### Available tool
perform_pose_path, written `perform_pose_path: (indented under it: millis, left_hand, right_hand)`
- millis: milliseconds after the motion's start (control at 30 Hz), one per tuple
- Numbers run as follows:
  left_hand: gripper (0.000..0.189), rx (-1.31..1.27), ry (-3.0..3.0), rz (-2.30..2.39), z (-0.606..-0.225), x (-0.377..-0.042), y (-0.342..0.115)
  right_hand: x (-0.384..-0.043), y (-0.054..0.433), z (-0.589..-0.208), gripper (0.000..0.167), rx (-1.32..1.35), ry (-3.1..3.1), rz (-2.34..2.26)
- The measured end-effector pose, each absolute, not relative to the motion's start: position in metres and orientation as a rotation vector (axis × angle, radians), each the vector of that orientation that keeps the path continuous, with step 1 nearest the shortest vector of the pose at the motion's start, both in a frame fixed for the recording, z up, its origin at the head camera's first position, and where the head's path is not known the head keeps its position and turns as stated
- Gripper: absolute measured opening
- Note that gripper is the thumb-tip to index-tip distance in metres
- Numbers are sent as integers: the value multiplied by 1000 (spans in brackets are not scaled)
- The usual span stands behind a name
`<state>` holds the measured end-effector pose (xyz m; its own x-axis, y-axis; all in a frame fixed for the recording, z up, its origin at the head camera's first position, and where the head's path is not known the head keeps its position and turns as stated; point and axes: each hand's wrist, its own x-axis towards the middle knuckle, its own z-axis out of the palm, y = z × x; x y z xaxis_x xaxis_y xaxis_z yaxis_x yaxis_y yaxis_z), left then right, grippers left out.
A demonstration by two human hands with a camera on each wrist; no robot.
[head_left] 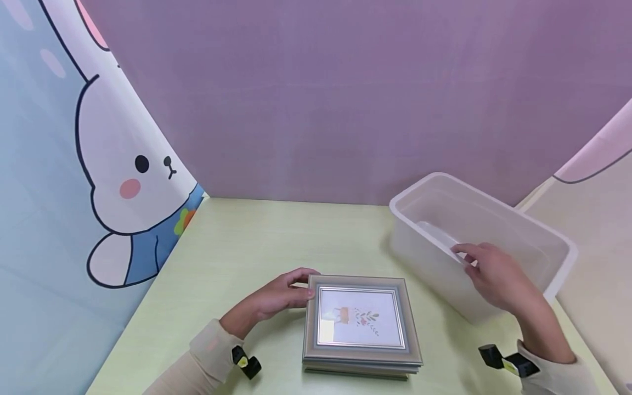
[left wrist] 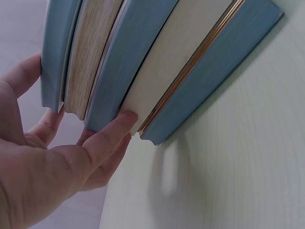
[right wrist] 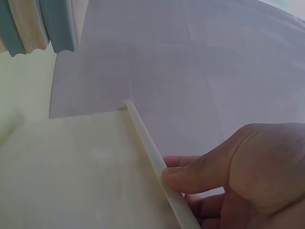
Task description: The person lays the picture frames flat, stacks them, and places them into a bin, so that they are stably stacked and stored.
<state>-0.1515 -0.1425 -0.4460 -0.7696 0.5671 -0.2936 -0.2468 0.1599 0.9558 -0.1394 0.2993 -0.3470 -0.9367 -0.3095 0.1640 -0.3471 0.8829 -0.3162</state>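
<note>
A stack of several picture frames point(head_left: 362, 354) lies on the table. The top one has a silvery border and a printed plant picture. My left hand point(head_left: 276, 296) is at its far left corner, with spread fingers touching the stacked sides. In the left wrist view these sides of the picture frames point(left wrist: 128, 62) alternate blue, wood-toned and cream, and the thumb of my left hand point(left wrist: 57, 167) rests on a cream one. My right hand point(head_left: 498, 274) pinches the near long rim of a translucent white plastic bin point(head_left: 419, 263). The right wrist view shows the thumb on one side of that rim point(right wrist: 147, 138), fingers on the other.
The pale green table point(head_left: 247, 236) meets a purple backdrop point(head_left: 345, 109) behind. A rabbit-printed cloth point(head_left: 133, 181) hangs along the left side. The bin stands to the right of the stack, near the table's right edge, with its inside partly visible.
</note>
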Motion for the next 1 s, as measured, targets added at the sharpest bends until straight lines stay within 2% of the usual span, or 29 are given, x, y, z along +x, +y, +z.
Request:
perform_pose_path:
  millis: [633,1000]
  left_hand:
    - [55,303,1823,1672,-445,-151,-143]
    - [55,295,1822,1680,-446,-153,-141]
  right_hand:
    - [-152,274,-348,34,617,-2902,569]
    - [-167,269,-350,37,809,-2804,605]
